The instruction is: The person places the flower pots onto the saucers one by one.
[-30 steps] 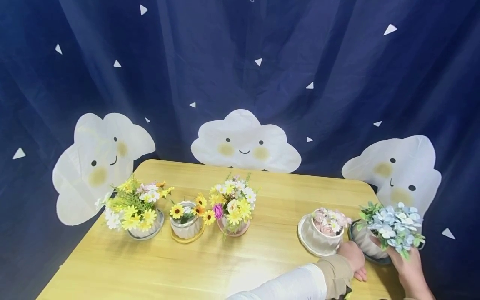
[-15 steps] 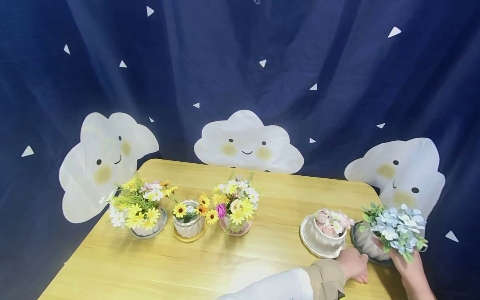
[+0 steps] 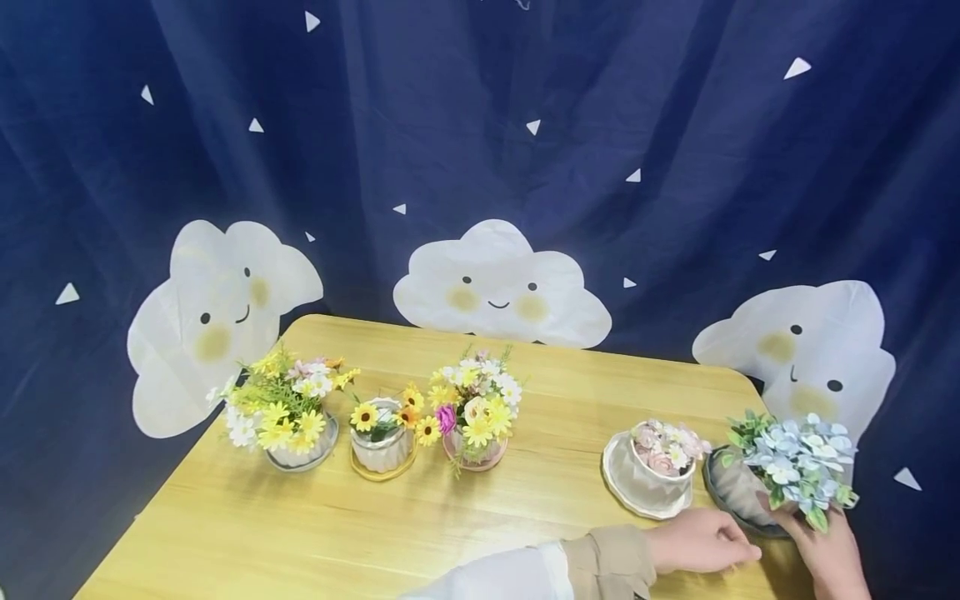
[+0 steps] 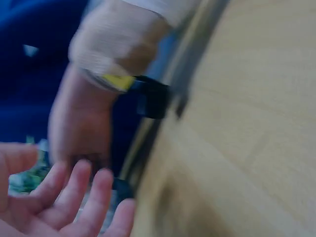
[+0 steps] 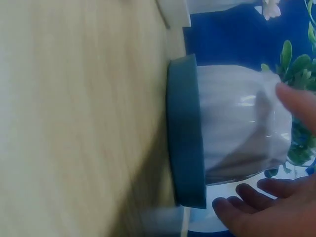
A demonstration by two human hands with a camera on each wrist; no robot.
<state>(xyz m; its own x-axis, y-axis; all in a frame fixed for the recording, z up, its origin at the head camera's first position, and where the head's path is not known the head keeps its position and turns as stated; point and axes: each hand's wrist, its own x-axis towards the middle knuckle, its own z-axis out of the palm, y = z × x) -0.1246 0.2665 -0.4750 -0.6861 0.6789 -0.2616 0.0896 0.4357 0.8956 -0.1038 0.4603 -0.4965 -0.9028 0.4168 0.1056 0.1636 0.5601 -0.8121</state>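
My right hand [image 3: 828, 550] is at the pale ribbed pot [image 5: 242, 123] that bears blue hydrangea-like flowers [image 3: 801, 460] and green leaves. In the right wrist view its thumb meets the pot near the rim, while the loosely bent fingers lie along the opposite side with a small gap. Under the pot is a dark teal saucer [image 5: 185, 138] on the table. My left hand [image 3: 701, 542] reaches across in front, empty, its fingers [image 4: 94, 207] spread and slightly bent. Just behind it stands a white ribbed pot [image 3: 660, 492] of pink and white flowers on a white saucer [image 3: 617, 483].
Three more potted flower arrangements stand at the left: a large yellow and white bunch [image 3: 281, 421], small sunflowers [image 3: 365, 416] on a yellow saucer [image 3: 381, 477], and a mixed bunch [image 3: 477, 408] on a pink saucer. A navy curtain [image 3: 450, 125] with clouds hangs behind the wooden table [image 3: 337, 533].
My left hand has drawn back slightly toward the front, away from the white saucer, and its fingers now point right. The right hand stays at the blue-flower pot. The head view has shifted slightly.
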